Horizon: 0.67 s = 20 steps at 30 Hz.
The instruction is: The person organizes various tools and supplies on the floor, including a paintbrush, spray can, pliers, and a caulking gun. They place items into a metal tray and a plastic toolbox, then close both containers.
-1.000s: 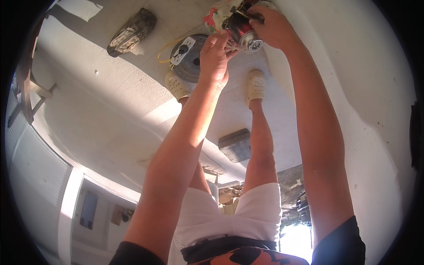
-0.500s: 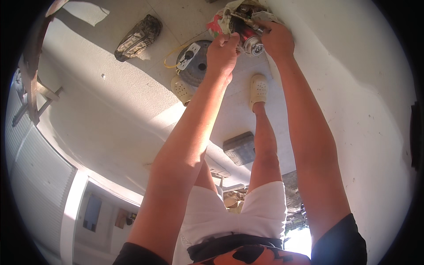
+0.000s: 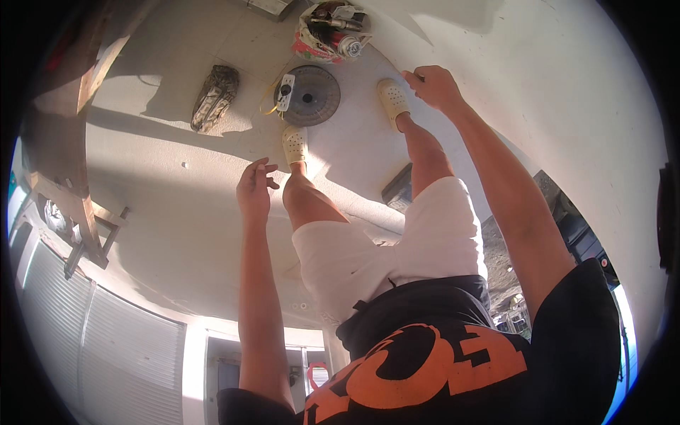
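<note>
My left hand (image 3: 256,185) hangs over the pale floor beside my left leg, its fingers loosely bent and apart, nothing visible in them. Near the white wall on the right, my right hand (image 3: 433,86) is raised with loosely curled fingers and a gap between thumb and forefinger; I see no object in it. Both hands are apart from the plastic bag (image 3: 303,48) at the top. In that bag's mouth lie a red can (image 3: 346,47) with a silver end and a metal tool (image 3: 341,23), its kind unclear.
A round grey disc-shaped base (image 3: 319,103) with a white power strip (image 3: 285,92) on it lies ahead of my feet. Left of it is a camouflage pouch (image 3: 214,98). A wooden frame (image 3: 81,156) stands at far left. A dark case (image 3: 398,188) sits beside my right leg.
Both hands have left the bag, and the can and tool now rest in it. My left hand has dropped toward my leg; the right has drawn back. The view has shifted.
</note>
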Motion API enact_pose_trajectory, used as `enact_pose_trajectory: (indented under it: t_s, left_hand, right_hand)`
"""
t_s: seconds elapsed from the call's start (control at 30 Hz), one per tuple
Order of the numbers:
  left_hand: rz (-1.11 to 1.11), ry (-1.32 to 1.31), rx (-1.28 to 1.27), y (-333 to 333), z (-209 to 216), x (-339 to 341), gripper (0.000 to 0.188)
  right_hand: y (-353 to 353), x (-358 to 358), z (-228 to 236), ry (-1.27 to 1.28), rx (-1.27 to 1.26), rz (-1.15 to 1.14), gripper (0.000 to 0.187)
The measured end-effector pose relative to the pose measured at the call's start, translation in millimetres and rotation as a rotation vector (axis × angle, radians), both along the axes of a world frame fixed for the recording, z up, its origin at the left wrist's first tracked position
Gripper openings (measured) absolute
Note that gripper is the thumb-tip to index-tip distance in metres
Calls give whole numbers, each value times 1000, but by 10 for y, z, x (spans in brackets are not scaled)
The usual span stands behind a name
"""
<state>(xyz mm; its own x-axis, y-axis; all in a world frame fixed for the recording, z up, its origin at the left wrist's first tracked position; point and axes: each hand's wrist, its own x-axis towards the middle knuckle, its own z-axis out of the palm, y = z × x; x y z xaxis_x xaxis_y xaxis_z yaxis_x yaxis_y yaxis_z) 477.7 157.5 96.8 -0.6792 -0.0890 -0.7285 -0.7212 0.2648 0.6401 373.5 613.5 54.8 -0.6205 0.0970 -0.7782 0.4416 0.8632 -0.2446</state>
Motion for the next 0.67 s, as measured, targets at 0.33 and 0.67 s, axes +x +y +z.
enact_pose_trajectory:
  t_s: [0.33, 0.67]
  left_hand:
    - [-764, 801, -70, 513, 878, 131, 55]
    - [-367, -317, 342, 563, 291, -200, 106]
  right_hand:
    - [-2103, 1554, 1030, 41, -1120, -1769, 61]
    - [-2500, 1584, 1974, 1086, -424, -778, 56]
